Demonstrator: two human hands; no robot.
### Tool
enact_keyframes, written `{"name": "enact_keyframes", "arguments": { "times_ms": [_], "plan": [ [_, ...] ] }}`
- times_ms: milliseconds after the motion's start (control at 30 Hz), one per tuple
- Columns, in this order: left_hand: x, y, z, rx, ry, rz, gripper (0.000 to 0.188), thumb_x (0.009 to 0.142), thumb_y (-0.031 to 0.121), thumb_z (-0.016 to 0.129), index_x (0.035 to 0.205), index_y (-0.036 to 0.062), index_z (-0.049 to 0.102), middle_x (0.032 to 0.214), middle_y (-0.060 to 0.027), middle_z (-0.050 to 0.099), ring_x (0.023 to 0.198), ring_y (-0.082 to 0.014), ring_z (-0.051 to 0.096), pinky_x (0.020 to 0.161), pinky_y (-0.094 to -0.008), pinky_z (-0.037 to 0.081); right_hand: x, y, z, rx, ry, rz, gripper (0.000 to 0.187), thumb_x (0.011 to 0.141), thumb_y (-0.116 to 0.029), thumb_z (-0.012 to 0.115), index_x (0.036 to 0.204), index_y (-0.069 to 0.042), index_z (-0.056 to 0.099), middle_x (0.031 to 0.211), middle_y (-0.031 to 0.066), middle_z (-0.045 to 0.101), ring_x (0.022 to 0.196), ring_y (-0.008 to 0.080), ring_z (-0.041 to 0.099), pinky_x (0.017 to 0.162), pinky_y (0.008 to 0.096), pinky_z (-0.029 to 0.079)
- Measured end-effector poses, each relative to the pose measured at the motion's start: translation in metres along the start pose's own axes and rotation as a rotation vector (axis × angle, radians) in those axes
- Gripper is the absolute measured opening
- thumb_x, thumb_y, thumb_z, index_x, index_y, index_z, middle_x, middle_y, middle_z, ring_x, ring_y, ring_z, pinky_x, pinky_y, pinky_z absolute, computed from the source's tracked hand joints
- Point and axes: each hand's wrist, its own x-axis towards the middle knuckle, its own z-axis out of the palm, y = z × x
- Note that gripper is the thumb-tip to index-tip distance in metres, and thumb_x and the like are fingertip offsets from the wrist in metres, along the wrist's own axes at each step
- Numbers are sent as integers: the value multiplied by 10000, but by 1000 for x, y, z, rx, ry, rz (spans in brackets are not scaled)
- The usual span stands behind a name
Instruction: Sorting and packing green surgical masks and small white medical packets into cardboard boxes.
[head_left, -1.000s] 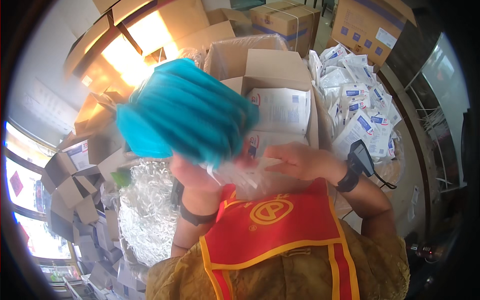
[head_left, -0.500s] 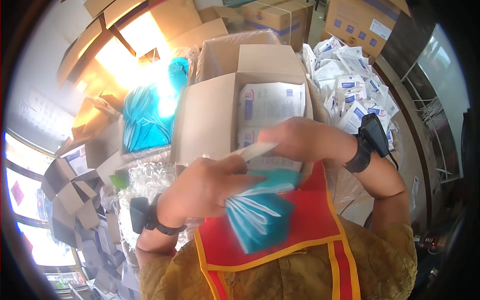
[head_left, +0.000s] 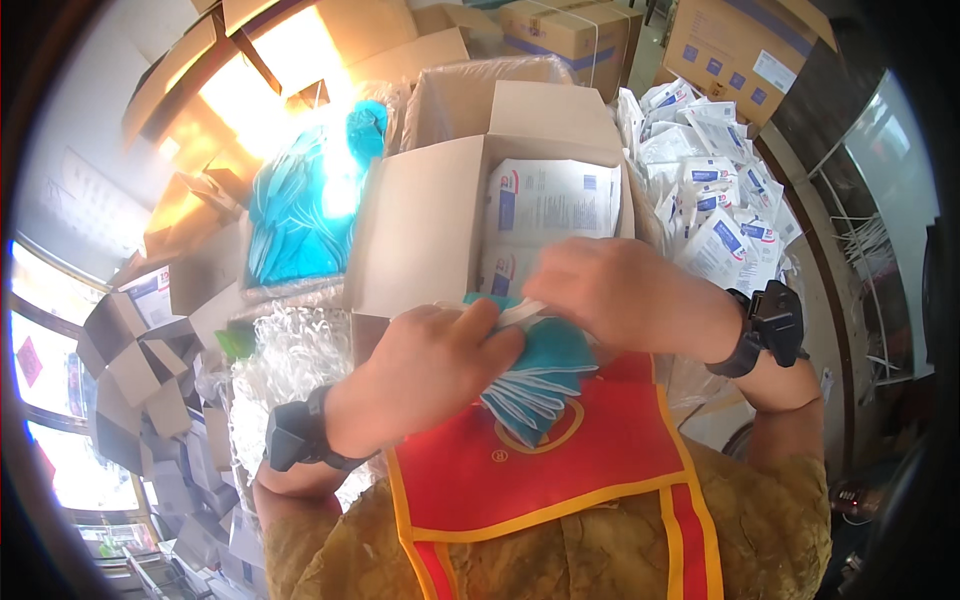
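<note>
Over my red apron (head_left: 540, 490) is a bundle of folded teal sheets with white edges (head_left: 545, 385), pinched near its top and fanned out below. My left hand (head_left: 415, 365) is closed on the bundle, its thumb and fingers at the gathered part. Closed fingers of my right hand (head_left: 620, 300) grip a whitish strip (head_left: 522, 312) that crosses the top of the bundle. Part of the strip and the right fingertips are hidden or blurred. Just beyond both hands stands an open cardboard box (head_left: 415, 230) with flat white printed packets (head_left: 555, 200) inside.
A heap of white stringy loops (head_left: 290, 390) lies by my left arm. More teal sheets (head_left: 305, 220) fill a box at the far left. White packets (head_left: 715, 190) are piled at the right. Closed cartons (head_left: 570, 45) stand behind; open boxes (head_left: 140, 390) are stacked left.
The teal bundle has risen and moved slightly right, closer to the box. My right hand has moved a little right and down, still on the strip.
</note>
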Motion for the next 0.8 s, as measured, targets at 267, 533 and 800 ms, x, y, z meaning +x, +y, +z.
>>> {"name": "enact_keyframes", "arguments": {
  "times_ms": [267,533,800],
  "plan": [
    [3,3,-10,-23,12,-1,237,698,108,633,932,93,602,799,-63,506,642,-232,602,571,-340,502,2,-5,-11,-144,0,-8,122,758,-63,599,851,-3,549,821,122,575,803,271,619,682,349,531],
    [5,3,-5,-84,38,55,247,695,96,645,936,83,595,808,-63,517,650,-238,604,570,-344,503,4,-6,-12,138,-150,92,115,788,-76,588,893,-38,560,869,125,560,801,323,615,657,379,518],
    [4,-1,-6,-104,16,41,283,673,92,656,948,83,592,822,-67,524,650,-246,602,572,-350,504,-5,0,-14,49,-147,66,151,783,-75,611,925,-41,573,838,143,576,763,353,617,664,395,517]
  ]
}}
